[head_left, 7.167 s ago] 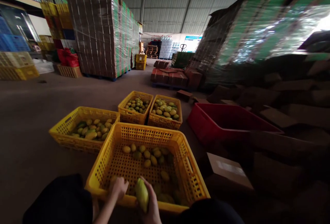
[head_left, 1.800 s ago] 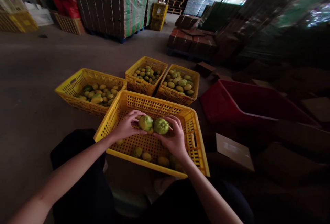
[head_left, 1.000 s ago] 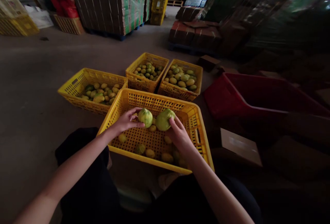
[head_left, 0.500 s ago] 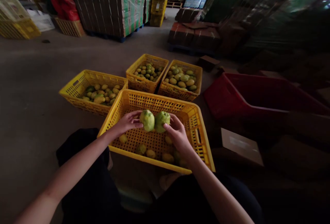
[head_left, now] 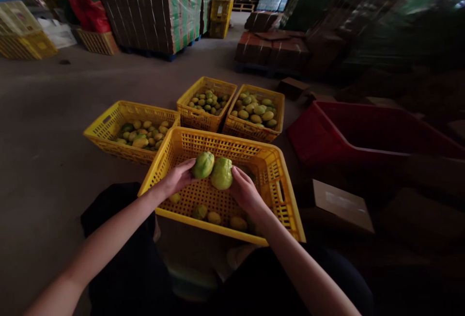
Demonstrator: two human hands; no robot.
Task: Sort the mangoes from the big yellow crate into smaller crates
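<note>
Over the near yellow crate, my left hand is closed around the side of a smooth yellow-green lemon. A lumpier green lemon is in my right hand, its fingers partly hidden behind the fruit. The two lemons are side by side, almost touching. Lower in the same crate, several loose lemons lie along the near side on the perforated floor. My right forearm hides part of that corner.
Behind stand three yellow crates of lemons: a left crate, a middle crate and a right crate. To the right are a red tub and a cardboard box. Wrapped pallet stacks stand farther back.
Both lemons have been turned in my hands and now show other sides. The left lemon has shifted slightly left and up, and the right one slightly left.
</note>
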